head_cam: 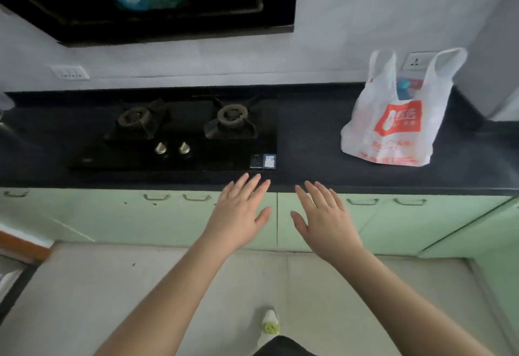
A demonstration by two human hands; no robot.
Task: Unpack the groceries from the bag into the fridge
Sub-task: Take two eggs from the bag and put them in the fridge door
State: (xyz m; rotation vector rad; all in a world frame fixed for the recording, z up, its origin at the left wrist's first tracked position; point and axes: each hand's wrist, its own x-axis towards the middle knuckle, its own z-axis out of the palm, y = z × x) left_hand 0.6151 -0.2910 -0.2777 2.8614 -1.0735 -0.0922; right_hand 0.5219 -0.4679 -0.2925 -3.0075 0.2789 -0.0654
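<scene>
At far left we note a white switch plate [70, 72] on the tiled wall, above the rear edge of the black counter [314, 142]. Above and to the right of it hangs a black range hood [157, 2] with a blue-green sticker on its glass face. Below the hood, set into the counter, we see a two-burner gas hob [179, 136]: left burner [137, 118], right burner [233, 115], two pale knobs [172, 148] side by side in front of them, and a small label at the hob's front right corner. Under the counter runs a row of pale green cabinet doors [112, 215] with metal handles. Our left hand [238, 212] is held out flat, palm down, fingers straight and slightly spread, gripping nothing; its fingertips overlap the counter's front edge, though we cannot tell whether they touch it. Just beside it our right hand [323, 215] is in the same pose, fingers straight and spread, holding nothing. Both are well apart from the bag. Further right, the white plastic grocery bag [393, 120] with an orange-red print stands upright on the counter near the back wall, handles up, mouth open; something blue shows inside. A wall socket [417, 61] sits behind its handles. A pale appliance side, possibly the fridge, stands at the far right.
</scene>
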